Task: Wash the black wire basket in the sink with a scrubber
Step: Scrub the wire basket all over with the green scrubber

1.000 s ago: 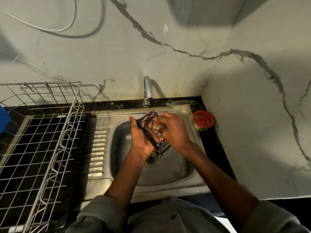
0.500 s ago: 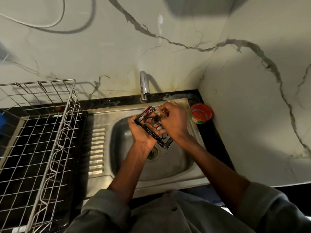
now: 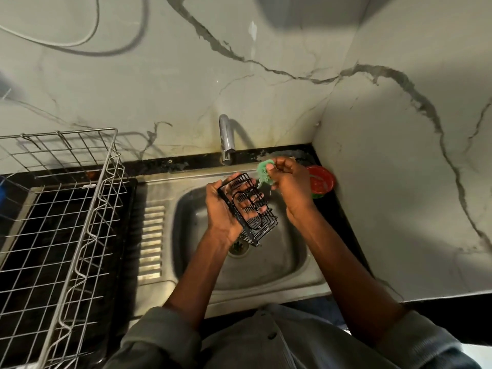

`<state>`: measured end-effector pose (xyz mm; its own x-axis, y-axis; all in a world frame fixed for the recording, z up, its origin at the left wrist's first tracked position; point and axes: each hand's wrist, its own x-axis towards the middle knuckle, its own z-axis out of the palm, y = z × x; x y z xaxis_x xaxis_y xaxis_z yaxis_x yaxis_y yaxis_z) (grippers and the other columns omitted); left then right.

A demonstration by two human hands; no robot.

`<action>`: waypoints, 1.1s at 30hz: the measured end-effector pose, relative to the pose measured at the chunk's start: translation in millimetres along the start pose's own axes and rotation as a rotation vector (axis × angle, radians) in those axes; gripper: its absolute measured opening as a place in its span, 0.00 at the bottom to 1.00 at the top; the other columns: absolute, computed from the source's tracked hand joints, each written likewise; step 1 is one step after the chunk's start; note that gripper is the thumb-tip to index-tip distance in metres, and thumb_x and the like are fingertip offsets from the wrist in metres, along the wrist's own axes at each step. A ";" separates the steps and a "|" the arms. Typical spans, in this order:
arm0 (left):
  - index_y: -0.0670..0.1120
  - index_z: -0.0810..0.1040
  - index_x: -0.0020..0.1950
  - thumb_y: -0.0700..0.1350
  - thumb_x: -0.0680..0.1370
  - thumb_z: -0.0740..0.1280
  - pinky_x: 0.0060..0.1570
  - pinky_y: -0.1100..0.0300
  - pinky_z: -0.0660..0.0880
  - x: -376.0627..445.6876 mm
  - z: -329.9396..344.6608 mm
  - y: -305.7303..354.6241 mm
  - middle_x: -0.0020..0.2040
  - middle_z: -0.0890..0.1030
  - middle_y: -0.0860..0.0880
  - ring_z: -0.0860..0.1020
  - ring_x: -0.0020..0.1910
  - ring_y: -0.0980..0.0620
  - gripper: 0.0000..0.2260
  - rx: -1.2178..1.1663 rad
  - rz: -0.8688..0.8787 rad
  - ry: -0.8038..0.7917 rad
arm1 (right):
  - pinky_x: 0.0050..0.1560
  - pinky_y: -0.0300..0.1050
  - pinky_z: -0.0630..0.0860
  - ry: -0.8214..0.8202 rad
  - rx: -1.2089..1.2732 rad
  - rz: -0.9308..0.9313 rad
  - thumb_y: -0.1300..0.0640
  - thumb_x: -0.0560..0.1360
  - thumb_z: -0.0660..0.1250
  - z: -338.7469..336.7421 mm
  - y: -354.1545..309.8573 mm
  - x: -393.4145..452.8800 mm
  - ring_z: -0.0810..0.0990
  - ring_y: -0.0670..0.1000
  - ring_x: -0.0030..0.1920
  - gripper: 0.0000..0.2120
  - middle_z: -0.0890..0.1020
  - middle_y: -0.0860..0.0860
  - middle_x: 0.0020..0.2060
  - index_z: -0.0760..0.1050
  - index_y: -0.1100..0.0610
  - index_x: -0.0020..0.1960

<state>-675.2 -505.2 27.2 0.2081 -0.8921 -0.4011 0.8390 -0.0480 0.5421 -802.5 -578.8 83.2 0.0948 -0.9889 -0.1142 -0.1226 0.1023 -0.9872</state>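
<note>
At the far left a large metal dish rack stands on the dark counter, just beside the ribbed draining part of the steel sink. Behind the sink, a chrome tap comes out of the marble wall and points down toward the basin.

Over the basin the person holds the black wire basket in the left hand. The palm is under it, the fingers are curled around the far side and show through the wires, and the thumb lies on the near edge. The basket is tilted, with one short end up toward the tap and the other end down above the drain; it does not touch the sink floor.

Just to the right, the right hand pinches a green scrubber between the thumb and the bent fingers. The scrubber is at the upper corner of the basket; I cannot tell if they touch.

At the right corner a small red container sits on the counter beside the wall.
</note>
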 end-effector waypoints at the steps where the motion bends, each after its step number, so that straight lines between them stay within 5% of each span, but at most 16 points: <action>1: 0.45 0.80 0.69 0.60 0.81 0.54 0.65 0.25 0.68 -0.8 1.1 0.0 0.64 0.83 0.38 0.79 0.62 0.34 0.27 0.015 0.003 0.012 | 0.44 0.44 0.80 0.021 -0.073 -0.035 0.60 0.76 0.73 -1.3 4.5 1.6 0.86 0.49 0.49 0.06 0.87 0.48 0.47 0.84 0.53 0.52; 4: 0.43 0.76 0.74 0.61 0.81 0.54 0.66 0.26 0.69 -1.8 0.3 -3.1 0.69 0.79 0.36 0.78 0.65 0.33 0.30 0.038 -0.016 0.006 | 0.53 0.44 0.77 0.084 -0.503 -0.273 0.60 0.74 0.73 -7.1 10.8 2.6 0.82 0.49 0.51 0.05 0.85 0.48 0.48 0.83 0.54 0.50; 9: 0.43 0.77 0.73 0.71 0.81 0.51 0.64 0.30 0.75 -7.3 5.9 -10.2 0.67 0.81 0.36 0.79 0.66 0.33 0.38 0.083 -0.114 -0.010 | 0.47 0.41 0.81 0.085 -0.471 -0.337 0.64 0.75 0.72 -5.2 -6.9 -11.8 0.81 0.39 0.44 0.11 0.84 0.44 0.47 0.82 0.52 0.54; 12: 0.42 0.80 0.67 0.62 0.85 0.53 0.57 0.45 0.82 -13.4 12.4 -17.9 0.61 0.84 0.39 0.82 0.61 0.40 0.28 0.095 -0.093 -0.035 | 0.46 0.42 0.82 -0.109 -0.633 -0.493 0.69 0.73 0.69 10.8 -6.6 -35.4 0.81 0.41 0.45 0.17 0.83 0.45 0.49 0.81 0.50 0.55; 16: 0.40 0.81 0.69 0.57 0.84 0.56 0.77 0.43 0.65 -11.9 3.9 -19.3 0.72 0.77 0.36 0.75 0.73 0.39 0.26 0.023 -0.072 -0.020 | 0.64 0.49 0.76 -0.199 -0.820 -0.604 0.66 0.75 0.66 30.5 7.0 -59.2 0.79 0.49 0.59 0.16 0.83 0.50 0.57 0.82 0.53 0.59; 21: 0.44 0.88 0.55 0.61 0.86 0.53 0.54 0.50 0.79 -19.4 13.2 -16.9 0.57 0.85 0.41 0.84 0.53 0.43 0.29 0.076 -0.078 0.011 | 0.63 0.47 0.77 -0.005 -0.669 -0.509 0.70 0.73 0.69 11.0 8.7 -42.7 0.81 0.53 0.59 0.22 0.84 0.54 0.59 0.80 0.55 0.65; 23: 0.41 0.85 0.63 0.60 0.85 0.54 0.66 0.47 0.75 -16.0 9.6 -18.6 0.64 0.82 0.39 0.81 0.61 0.42 0.28 0.006 -0.069 0.041 | 0.68 0.44 0.70 -0.259 -0.509 -0.434 0.65 0.76 0.67 36.4 15.4 -70.4 0.80 0.51 0.62 0.19 0.83 0.52 0.61 0.80 0.54 0.66; 24: 0.39 0.82 0.67 0.59 0.85 0.54 0.74 0.45 0.70 -15.0 7.5 -16.8 0.67 0.79 0.37 0.79 0.66 0.40 0.29 -0.046 -0.066 0.036 | 0.68 0.44 0.70 -0.265 -0.849 -0.464 0.64 0.77 0.66 33.8 19.3 -76.8 0.80 0.51 0.62 0.18 0.83 0.51 0.61 0.81 0.54 0.65; 25: 0.36 0.80 0.68 0.58 0.85 0.53 0.78 0.43 0.65 -13.8 7.1 -13.5 0.69 0.78 0.36 0.77 0.68 0.39 0.30 -0.077 -0.067 0.037 | 0.66 0.44 0.73 -0.334 -0.469 -0.440 0.65 0.75 0.68 28.4 26.1 -71.6 0.81 0.52 0.60 0.17 0.84 0.52 0.59 0.83 0.55 0.62; 26: 0.36 0.80 0.68 0.57 0.84 0.52 0.78 0.42 0.64 -10.9 5.4 -11.2 0.68 0.79 0.35 0.77 0.68 0.38 0.30 -0.095 -0.062 0.046 | 0.62 0.44 0.75 -0.265 -0.606 -0.433 0.67 0.72 0.71 20.2 30.1 -59.8 0.82 0.53 0.58 0.17 0.85 0.53 0.56 0.83 0.56 0.59; 27: 0.36 0.81 0.67 0.57 0.84 0.51 0.77 0.39 0.64 -8.1 4.1 -9.0 0.68 0.79 0.35 0.77 0.68 0.37 0.30 -0.104 -0.060 0.054 | 0.59 0.44 0.77 -0.072 -0.467 -0.503 0.68 0.71 0.72 6.1 31.1 -46.3 0.82 0.54 0.56 0.18 0.85 0.53 0.55 0.83 0.57 0.59; 28: 0.38 0.80 0.68 0.57 0.84 0.50 0.76 0.36 0.64 -4.8 0.8 -8.1 0.68 0.80 0.35 0.76 0.70 0.36 0.30 -0.111 -0.059 0.061 | 0.57 0.44 0.78 0.025 -0.728 -0.536 0.68 0.71 0.73 -0.4 23.9 -43.7 0.82 0.54 0.55 0.18 0.85 0.53 0.55 0.83 0.57 0.60; 33: 0.39 0.76 0.73 0.52 0.81 0.48 0.73 0.32 0.64 2.0 -20.7 -5.0 0.68 0.80 0.37 0.77 0.68 0.31 0.29 -0.223 -0.095 0.155 | 0.46 0.39 0.75 -0.022 -0.749 -0.383 0.62 0.72 0.72 -3.7 28.5 -45.9 0.82 0.47 0.47 0.12 0.86 0.48 0.48 0.83 0.50 0.53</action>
<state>-668.6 -497.5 8.4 0.1832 -0.8079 -0.5602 0.9446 -0.0132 0.3279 -814.0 -530.9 60.7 0.2812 -0.9378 0.2036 -0.7007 -0.3456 -0.6241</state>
